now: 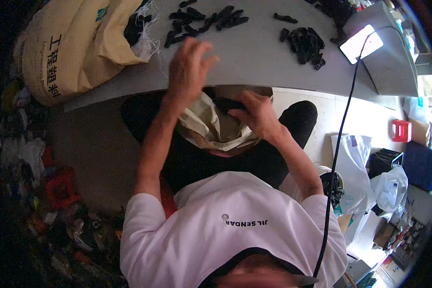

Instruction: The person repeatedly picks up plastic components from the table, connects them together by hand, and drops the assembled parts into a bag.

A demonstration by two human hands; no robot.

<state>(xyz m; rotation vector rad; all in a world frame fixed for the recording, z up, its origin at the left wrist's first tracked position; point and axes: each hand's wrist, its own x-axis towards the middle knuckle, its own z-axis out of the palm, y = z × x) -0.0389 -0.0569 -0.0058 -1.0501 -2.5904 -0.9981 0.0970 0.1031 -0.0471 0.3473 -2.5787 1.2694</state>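
Observation:
My left hand (189, 69) is raised over the near edge of the grey table (254, 57), slightly blurred, with its fingers apart and nothing visible in them. Just beyond it lies a loose spread of small black parts (192, 20), too dark to name more closely. My right hand (258, 115) hovers at the mouth of a beige sack (204, 127) between my thighs, thumb and fingers parted. A dark patch shows beside its fingertips, and I cannot tell whether it is a part or shadow. The sack's inside is mostly hidden.
A second black pile (303, 45) sits farther right on the table, with a single black piece (285, 18) behind it. A large tan printed sack (77, 48) stands at the left. A black cable (343, 120) hangs down on the right, past a lit white panel (361, 44).

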